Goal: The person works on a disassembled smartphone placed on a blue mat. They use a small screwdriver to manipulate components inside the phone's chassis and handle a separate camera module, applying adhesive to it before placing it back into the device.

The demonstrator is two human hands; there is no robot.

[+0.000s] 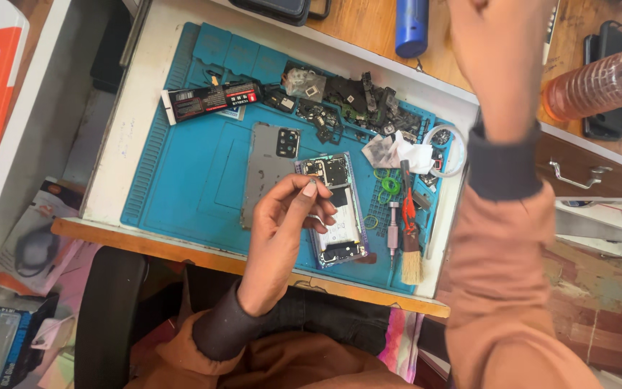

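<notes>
Pinching what looks like a tiny, light, easily dropped metal part [310, 189] at its edges between fingertips, the left hand [282, 223] hovers above the opened, fragile smartphone [334, 209] on the blue mat [181, 173], while the raised right hand [494, 50] shows no discernible grip.

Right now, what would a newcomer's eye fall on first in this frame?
First the opened phone, its insides bare, lying on the blue work mat at centre, with the left hand over it, fingers pinched together. Beside it on the left lies its grey back cover. The right hand is raised high at the top edge; a heap of small dark parts crowds the mat's far side.
</notes>
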